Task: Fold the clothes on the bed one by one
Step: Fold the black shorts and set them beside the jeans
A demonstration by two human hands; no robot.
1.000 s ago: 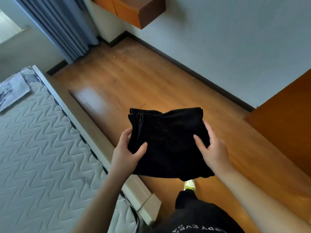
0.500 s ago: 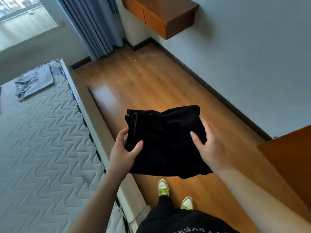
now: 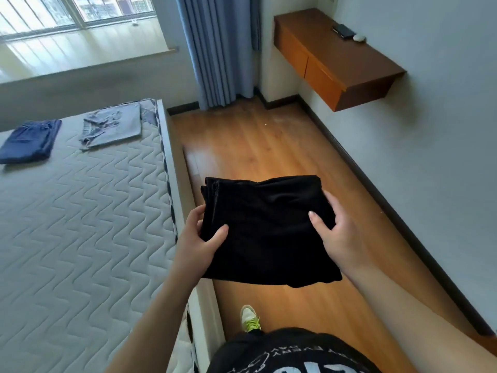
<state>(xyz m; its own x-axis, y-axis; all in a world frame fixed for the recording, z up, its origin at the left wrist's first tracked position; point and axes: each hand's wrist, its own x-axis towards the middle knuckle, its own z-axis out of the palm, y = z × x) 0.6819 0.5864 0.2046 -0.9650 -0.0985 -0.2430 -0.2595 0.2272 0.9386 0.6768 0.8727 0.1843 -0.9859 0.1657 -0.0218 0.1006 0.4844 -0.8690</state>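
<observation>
Black folded garment held above the floor beside the bed.
Left hand and right hand each grasp a side, thumbs on top.

I see a black cloth, a grey bed with wavy lines, dark blue clothes, grey clothes, blue curtains, a brown floor.
</observation>
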